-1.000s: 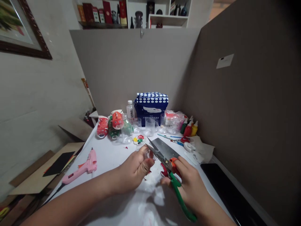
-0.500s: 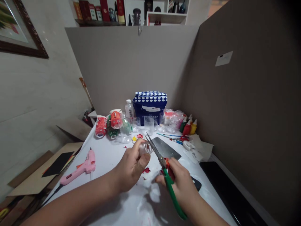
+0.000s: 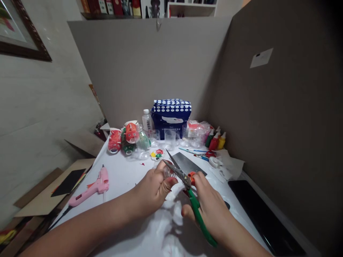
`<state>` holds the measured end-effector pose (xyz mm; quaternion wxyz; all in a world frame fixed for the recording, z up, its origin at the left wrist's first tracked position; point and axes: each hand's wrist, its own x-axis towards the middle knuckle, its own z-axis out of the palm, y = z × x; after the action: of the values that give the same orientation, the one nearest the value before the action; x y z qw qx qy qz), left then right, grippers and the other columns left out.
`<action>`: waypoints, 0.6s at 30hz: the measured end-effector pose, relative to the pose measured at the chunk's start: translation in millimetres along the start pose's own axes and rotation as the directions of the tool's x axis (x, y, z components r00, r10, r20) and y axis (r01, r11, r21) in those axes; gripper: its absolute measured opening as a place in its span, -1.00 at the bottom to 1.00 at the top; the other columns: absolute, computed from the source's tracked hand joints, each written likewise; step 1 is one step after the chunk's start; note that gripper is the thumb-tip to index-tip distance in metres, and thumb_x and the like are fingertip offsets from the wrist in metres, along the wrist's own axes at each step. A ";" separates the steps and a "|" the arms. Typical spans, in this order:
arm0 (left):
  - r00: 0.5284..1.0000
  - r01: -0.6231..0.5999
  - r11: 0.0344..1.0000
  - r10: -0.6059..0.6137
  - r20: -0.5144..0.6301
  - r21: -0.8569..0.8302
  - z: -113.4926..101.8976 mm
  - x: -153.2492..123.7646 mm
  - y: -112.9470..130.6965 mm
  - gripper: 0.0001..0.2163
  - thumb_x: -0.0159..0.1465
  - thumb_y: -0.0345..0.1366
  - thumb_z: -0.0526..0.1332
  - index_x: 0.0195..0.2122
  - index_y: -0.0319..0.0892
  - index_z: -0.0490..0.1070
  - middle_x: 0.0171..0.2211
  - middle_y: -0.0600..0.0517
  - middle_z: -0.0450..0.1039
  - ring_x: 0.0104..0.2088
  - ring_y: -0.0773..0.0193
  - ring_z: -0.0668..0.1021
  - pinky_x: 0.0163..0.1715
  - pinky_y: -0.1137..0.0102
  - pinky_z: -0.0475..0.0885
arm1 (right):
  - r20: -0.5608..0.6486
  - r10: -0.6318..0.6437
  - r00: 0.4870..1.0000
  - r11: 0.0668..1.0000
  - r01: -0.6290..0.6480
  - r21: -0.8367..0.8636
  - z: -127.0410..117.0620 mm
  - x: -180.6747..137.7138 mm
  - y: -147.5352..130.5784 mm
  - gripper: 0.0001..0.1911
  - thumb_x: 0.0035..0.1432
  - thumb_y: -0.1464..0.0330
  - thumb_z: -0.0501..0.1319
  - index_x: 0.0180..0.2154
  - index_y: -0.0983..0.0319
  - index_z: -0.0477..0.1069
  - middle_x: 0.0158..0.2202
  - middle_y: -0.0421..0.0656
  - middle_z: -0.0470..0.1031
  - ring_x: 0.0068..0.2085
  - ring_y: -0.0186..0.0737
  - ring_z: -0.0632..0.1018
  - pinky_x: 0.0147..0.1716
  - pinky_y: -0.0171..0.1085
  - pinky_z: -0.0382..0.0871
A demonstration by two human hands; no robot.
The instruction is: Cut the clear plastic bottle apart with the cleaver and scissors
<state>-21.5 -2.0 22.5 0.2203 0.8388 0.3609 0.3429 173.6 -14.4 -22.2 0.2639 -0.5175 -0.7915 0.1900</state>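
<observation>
My left hand [image 3: 154, 187] is closed around a small clear plastic piece [image 3: 168, 172], held just above the white table [image 3: 125, 178]. My right hand [image 3: 207, 207] grips green-handled scissors [image 3: 187, 189] with an orange pivot. Their blades are parted and point up-left, straddling the clear piece at my left fingertips. Small red scraps lie on the table under my hands.
A wide cleaver blade [image 3: 189, 164] lies just behind the scissors. A pink glue gun [image 3: 89, 187] lies at left. Painted bottles [image 3: 125, 139], clear cups [image 3: 170, 137], a blue dotted box [image 3: 171, 116], paint bottles [image 3: 215, 141] and brushes [image 3: 193, 152] crowd the back. A black slab [image 3: 257, 214] lies at right.
The scissors have shifted slightly and their blades now close in around the clear piece. My left hand turned the piece a little. The camera tilted down slightly.
</observation>
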 end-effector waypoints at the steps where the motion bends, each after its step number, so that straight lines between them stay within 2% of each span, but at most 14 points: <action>1: 1.000 0.002 1.000 -0.002 -0.001 0.002 0.5 0.1 -0.8 -0.47 0.36 0.07 -0.22 -0.17 -0.21 0.40 -0.13 -0.11 0.35 -0.20 0.20 0.45 -0.11 0.32 0.38 | 0.011 0.007 1.000 1.000 -0.007 -0.007 -1.6 0.6 0.0 -0.49 -0.06 0.09 0.34 -0.17 0.16 0.21 -0.23 -0.15 0.27 -0.27 -0.09 0.42 -0.34 -0.17 0.30; 3: 1.000 0.008 1.000 -0.008 -0.004 0.003 1.5 -0.2 -1.4 -0.46 0.35 0.08 -0.22 -0.20 -0.21 0.41 -0.16 -0.10 0.35 -0.24 0.21 0.44 -0.12 0.33 0.39 | 0.006 0.019 1.000 1.000 -0.019 -0.013 -4.0 1.6 0.9 -0.54 -0.05 0.05 0.33 -0.25 0.16 0.23 -0.28 -0.18 0.27 -0.33 -0.12 0.41 -0.37 -0.18 0.29; 6: 1.000 0.004 1.000 -0.004 -0.010 -0.009 3.2 -0.8 -0.6 -0.44 0.35 0.09 -0.23 -0.34 -0.21 0.39 -0.22 -0.09 0.33 -0.24 0.21 0.42 -0.13 0.34 0.38 | -0.072 -0.005 0.997 1.000 0.006 0.012 -5.1 1.5 4.6 -0.61 0.01 0.04 0.30 -0.35 0.17 0.24 -0.33 -0.20 0.27 -0.36 -0.16 0.40 -0.37 -0.20 0.27; 9: 0.999 -0.008 1.000 0.007 -0.032 -0.024 3.7 -0.6 1.2 -0.44 0.34 0.12 -0.23 -0.52 -0.19 0.27 -0.34 -0.04 0.28 -0.30 0.25 0.40 -0.18 0.35 0.38 | -0.162 -0.069 0.984 0.997 0.074 0.025 -3.6 0.2 9.3 -0.61 0.03 0.02 0.27 -0.37 0.18 0.26 -0.35 -0.18 0.28 -0.38 -0.19 0.40 -0.39 -0.23 0.27; 12: 1.000 0.012 0.997 -0.013 -0.011 -0.077 1.6 0.0 1.9 -0.44 0.32 0.15 -0.22 -0.60 -0.18 0.16 -0.45 0.01 0.24 -0.42 0.31 0.35 -0.32 0.37 0.37 | -0.219 -0.125 0.968 0.992 0.130 0.006 -1.1 0.0 13.1 -0.60 0.04 0.01 0.27 -0.40 0.19 0.27 -0.38 -0.19 0.27 -0.41 -0.21 0.37 -0.42 -0.24 0.25; 15: 0.996 0.074 0.973 -0.062 0.063 -0.218 -2.7 0.5 0.1 -0.46 0.30 0.18 -0.17 -0.56 -0.17 0.17 -0.57 0.12 0.12 -0.54 0.37 0.26 -0.50 0.43 0.28 | -0.252 -0.171 0.953 0.985 0.174 -0.011 -0.1 1.1 15.4 -0.61 0.04 0.03 0.27 -0.44 0.19 0.25 -0.43 -0.21 0.25 -0.45 -0.24 0.34 -0.46 -0.27 0.21; 18: 0.983 0.154 0.908 -0.103 0.149 -0.389 -7.1 0.9 -2.7 -0.51 0.26 0.21 -0.09 -0.34 -0.17 0.20 -0.61 0.21 0.04 -0.60 0.42 0.16 -0.58 0.47 0.21 | -0.278 -0.207 0.938 0.976 0.218 0.006 -1.3 2.3 16.1 -0.60 0.06 0.04 0.27 -0.47 0.18 0.21 -0.46 -0.23 0.23 -0.48 -0.28 0.31 -0.48 -0.30 0.18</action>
<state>-27.5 1.3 26.0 0.4308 0.7706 0.3235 0.3405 185.3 -6.0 -29.9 0.3998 -0.4454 -0.7947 0.1012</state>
